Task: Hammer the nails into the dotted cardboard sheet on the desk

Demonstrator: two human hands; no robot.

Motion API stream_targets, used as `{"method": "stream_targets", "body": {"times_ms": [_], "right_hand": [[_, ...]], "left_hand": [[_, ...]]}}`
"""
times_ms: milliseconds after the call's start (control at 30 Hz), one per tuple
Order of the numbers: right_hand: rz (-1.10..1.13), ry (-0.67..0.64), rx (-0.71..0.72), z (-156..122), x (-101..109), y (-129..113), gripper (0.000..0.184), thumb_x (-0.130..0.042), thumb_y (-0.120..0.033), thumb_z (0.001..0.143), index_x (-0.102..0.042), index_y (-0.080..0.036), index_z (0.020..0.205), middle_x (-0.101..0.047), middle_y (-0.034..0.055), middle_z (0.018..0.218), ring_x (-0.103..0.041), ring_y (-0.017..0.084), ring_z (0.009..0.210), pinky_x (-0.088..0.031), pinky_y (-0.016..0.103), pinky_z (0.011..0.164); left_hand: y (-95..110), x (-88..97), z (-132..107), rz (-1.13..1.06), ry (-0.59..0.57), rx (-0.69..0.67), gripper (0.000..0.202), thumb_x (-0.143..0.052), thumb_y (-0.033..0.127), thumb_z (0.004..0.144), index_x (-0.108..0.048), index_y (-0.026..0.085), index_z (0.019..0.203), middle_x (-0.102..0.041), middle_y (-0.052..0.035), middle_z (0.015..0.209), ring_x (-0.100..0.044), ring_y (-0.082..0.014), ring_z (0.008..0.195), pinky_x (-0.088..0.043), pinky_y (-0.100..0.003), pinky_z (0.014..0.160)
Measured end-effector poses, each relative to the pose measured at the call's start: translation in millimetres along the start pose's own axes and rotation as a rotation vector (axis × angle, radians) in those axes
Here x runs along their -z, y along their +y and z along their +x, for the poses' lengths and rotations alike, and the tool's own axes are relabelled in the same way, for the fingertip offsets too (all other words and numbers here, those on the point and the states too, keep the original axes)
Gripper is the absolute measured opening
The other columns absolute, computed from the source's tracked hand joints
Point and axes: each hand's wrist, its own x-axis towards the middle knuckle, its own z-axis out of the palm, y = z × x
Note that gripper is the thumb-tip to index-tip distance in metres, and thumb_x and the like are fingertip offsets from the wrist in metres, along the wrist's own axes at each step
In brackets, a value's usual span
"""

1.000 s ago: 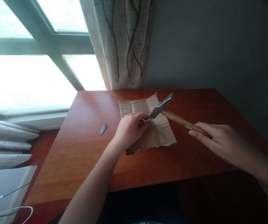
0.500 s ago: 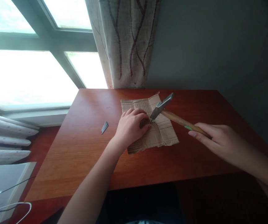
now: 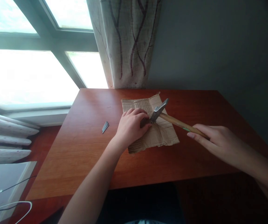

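My right hand (image 3: 214, 137) is closed round the wooden handle of a hammer (image 3: 174, 120). The hammer's metal head is tilted low, right by the thumb and fingertips of my left hand (image 3: 132, 124). My left hand rests curled on a creased piece of cardboard (image 3: 166, 132), its thumb and forefinger closing on a small dark spot. What they grip there is covered by the fingers and the hammer head. Rows of small holes (image 3: 144, 105) show beyond my knuckles. Left of that hand, several nails (image 3: 105, 127) lie bunched together.
The cardboard lies on a reddish-brown wooden table (image 3: 84, 161). A patterned curtain (image 3: 129, 43) hangs behind its far edge, with a bright window (image 3: 19, 74) to the left. White and black cables (image 3: 17, 203) are at the lower left.
The hammer head has come down and slightly left, closer to my left fingertips. My right hand has shifted a little left; my left hand stays in place on the cardboard.
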Motion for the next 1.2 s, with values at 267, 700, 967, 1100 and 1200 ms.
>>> {"method": "stream_targets", "body": {"times_ms": [267,700,967,1100,1200], "right_hand": [[0.011,0.101,0.014,-3,4,1,0.041,-0.047,-0.054,0.099,-0.051,-0.024,0.072,-0.049,-0.0035,0.057,-0.048,0.014,0.05,-0.033,0.029,0.053],[-0.028,0.028,-0.009,-1,-8,3,0.039,-0.045,-0.054,0.1,-0.053,-0.023,0.079,-0.057,-0.0017,0.065,-0.055,0.016,0.058,-0.034,0.03,0.059],[-0.013,0.019,0.014,-1,-10,1,0.034,-0.046,-0.051,0.101,-0.059,-0.024,0.085,-0.063,0.0,0.069,-0.06,0.017,0.062,-0.035,0.029,0.058],[-0.014,0.014,0.015,-1,-11,1,0.035,-0.045,-0.052,0.101,-0.059,-0.024,0.086,-0.064,0.0004,0.069,-0.061,0.018,0.063,-0.035,0.029,0.057],[-0.01,0.032,0.02,-1,-11,1,0.034,-0.045,-0.051,0.101,-0.059,-0.024,0.085,-0.063,0.0003,0.069,-0.06,0.018,0.062,-0.035,0.03,0.057]], "left_hand": [[1,0.9,-1,0.007,-0.012,0.006,0.02,-0.068,0.036,0.088,-0.072,0.026,0.104,-0.07,-0.0019,0.122,-0.059,-0.0279,0.112,-0.047,-0.044,0.095],[-1,-0.2,0,-0.01,-0.007,0.008,0.021,-0.07,0.035,0.086,-0.073,0.027,0.106,-0.07,-0.0023,0.123,-0.059,-0.0278,0.114,-0.047,-0.045,0.097],[0,-0.7,0,0.011,-0.007,0.015,0.021,-0.069,0.034,0.087,-0.073,0.026,0.106,-0.069,-0.002,0.124,-0.06,-0.0278,0.114,-0.047,-0.044,0.096],[-1,-0.8,0,0.016,-0.002,0.007,0.022,-0.069,0.035,0.087,-0.072,0.027,0.107,-0.069,-0.0022,0.124,-0.06,-0.0277,0.114,-0.047,-0.044,0.096],[-1,-0.4,0,0.015,-0.008,0.014,0.021,-0.068,0.035,0.087,-0.072,0.027,0.106,-0.069,-0.0026,0.124,-0.06,-0.0279,0.114,-0.047,-0.044,0.096]]}}
